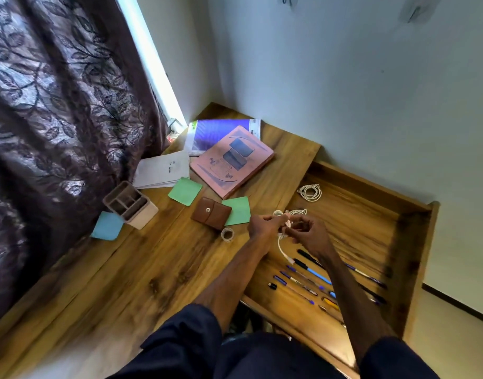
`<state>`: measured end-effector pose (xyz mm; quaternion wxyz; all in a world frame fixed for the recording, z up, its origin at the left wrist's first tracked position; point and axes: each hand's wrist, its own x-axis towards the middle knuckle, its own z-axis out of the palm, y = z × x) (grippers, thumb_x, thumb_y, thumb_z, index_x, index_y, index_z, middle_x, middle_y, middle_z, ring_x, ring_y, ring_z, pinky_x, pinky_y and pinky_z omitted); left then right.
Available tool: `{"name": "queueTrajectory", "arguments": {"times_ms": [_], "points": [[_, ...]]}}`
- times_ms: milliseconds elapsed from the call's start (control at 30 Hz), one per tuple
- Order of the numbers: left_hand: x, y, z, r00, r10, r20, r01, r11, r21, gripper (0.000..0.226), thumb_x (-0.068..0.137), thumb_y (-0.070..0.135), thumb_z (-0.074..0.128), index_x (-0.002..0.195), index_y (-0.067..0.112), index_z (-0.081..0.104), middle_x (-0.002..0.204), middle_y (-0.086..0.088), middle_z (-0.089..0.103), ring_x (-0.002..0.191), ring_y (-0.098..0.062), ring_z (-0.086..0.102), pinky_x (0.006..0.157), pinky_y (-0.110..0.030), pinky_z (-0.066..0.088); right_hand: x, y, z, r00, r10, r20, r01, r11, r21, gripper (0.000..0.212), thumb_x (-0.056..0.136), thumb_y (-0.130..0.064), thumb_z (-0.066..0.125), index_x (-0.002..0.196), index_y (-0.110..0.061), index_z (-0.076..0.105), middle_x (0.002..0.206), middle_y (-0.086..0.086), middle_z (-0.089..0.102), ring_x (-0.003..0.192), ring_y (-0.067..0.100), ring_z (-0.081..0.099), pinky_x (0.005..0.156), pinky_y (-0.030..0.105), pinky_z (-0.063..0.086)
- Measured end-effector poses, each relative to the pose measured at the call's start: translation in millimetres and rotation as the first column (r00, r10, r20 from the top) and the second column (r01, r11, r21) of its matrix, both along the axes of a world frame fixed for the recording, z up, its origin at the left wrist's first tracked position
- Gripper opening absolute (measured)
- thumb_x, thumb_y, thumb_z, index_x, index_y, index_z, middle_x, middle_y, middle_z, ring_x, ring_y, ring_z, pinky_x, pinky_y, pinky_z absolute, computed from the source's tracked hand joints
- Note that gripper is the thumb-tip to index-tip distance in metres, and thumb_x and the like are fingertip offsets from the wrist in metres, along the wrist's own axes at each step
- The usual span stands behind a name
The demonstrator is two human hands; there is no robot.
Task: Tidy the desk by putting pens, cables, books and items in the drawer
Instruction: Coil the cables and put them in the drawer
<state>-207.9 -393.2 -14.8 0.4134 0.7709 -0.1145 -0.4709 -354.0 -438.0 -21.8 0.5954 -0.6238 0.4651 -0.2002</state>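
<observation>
I had both hands closed on a white cable [282, 236], bunched between my left hand [265, 225] and my right hand [307, 231], each grip pinching part of the tangle. One loose end hung down from my fingers toward the near part of the open drawer [371, 228], which lay directly beneath and to the right of my hands; my right hand was the nearer to its free space. A second coiled cable [310, 192] already lay at the drawer's far end, and the pens [311, 277] lay in a row close to me, their long axes slanting across the drawer floor. On the table [153, 269] remained the brown wallet [211, 213], green sticky notes [185, 191] and pink book [232, 160]. How the cable was wound inside my fingers I couldn't make out.
</observation>
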Motion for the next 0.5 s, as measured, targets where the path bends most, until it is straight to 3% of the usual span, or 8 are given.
{"name": "queueTrajectory", "arguments": {"times_ms": [100, 200, 300, 400, 500], "points": [[-3, -14, -11, 0.995, -0.104, -0.010, 0.104, 0.994, -0.043, 0.060, 0.071, 0.045, 0.085, 0.116, 0.008, 0.070, 0.101, -0.005, 0.076, 0.089, -0.016, 0.073, 0.084, -0.037, 0.062, -1, -5, -11, 0.991, -0.123, -0.044, 0.122, 0.992, -0.034, 0.025, 0.086, -0.017, 0.076, 0.110, -0.020, 0.073, 0.095, 0.001, 0.077, 0.083, 0.019, 0.074, 0.067, 0.040, 0.063], [-8, -16, -12, 0.975, -0.221, -0.008, 0.220, 0.973, -0.076, 0.041, 0.083, 0.033, 0.079, 0.115, 0.008, 0.071, 0.094, -0.003, 0.078, 0.081, -0.011, 0.075, 0.079, -0.032, 0.063, -11, -16, -20, 0.961, -0.243, -0.130, 0.232, 0.968, -0.096, 0.023, 0.086, -0.014, 0.076, 0.107, -0.022, 0.076, 0.093, -0.004, 0.077, 0.080, 0.015, 0.074, 0.067, 0.042, 0.063], [-10, -15, -14, 0.948, -0.315, 0.044, 0.318, 0.946, -0.064, 0.025, 0.087, 0.022, 0.074, 0.110, 0.012, 0.071, 0.088, -0.001, 0.078, 0.073, -0.009, 0.075, 0.068, -0.023, 0.060, -29, -30, -29, 0.901, -0.340, -0.268, 0.289, 0.933, -0.213, 0.021, 0.083, -0.014, 0.078, 0.104, -0.020, 0.077, 0.090, -0.007, 0.077, 0.077, 0.008, 0.072, 0.071, 0.034, 0.062], [-12, -16, -19, 0.926, -0.372, 0.060, 0.374, 0.927, -0.032, 0.018, 0.089, 0.018, 0.072, 0.106, 0.013, 0.072, 0.088, 0.000, 0.078, 0.070, -0.007, 0.072, 0.058, -0.016, 0.052, -48, -44, -38, 0.822, -0.439, -0.363, 0.348, 0.892, -0.289, 0.020, 0.080, -0.011, 0.080, 0.099, -0.016, 0.076, 0.087, -0.002, 0.076, 0.072, 0.007, 0.070, 0.064, 0.026, 0.059], [-14, -20, -24, 0.901, -0.430, 0.053, 0.429, 0.903, 0.018, 0.015, 0.089, 0.017, 0.072, 0.104, 0.016, 0.072, 0.089, 0.002, 0.077, 0.074, -0.007, 0.073, 0.062, -0.017, 0.053, -64, -60, -50, 0.751, -0.467, -0.466, 0.329, 0.878, -0.349, 0.017, 0.078, -0.010, 0.081, 0.093, -0.015, 0.075, 0.085, -0.003, 0.073, 0.074, 0.010, 0.068, 0.066, 0.026, 0.056]]}}
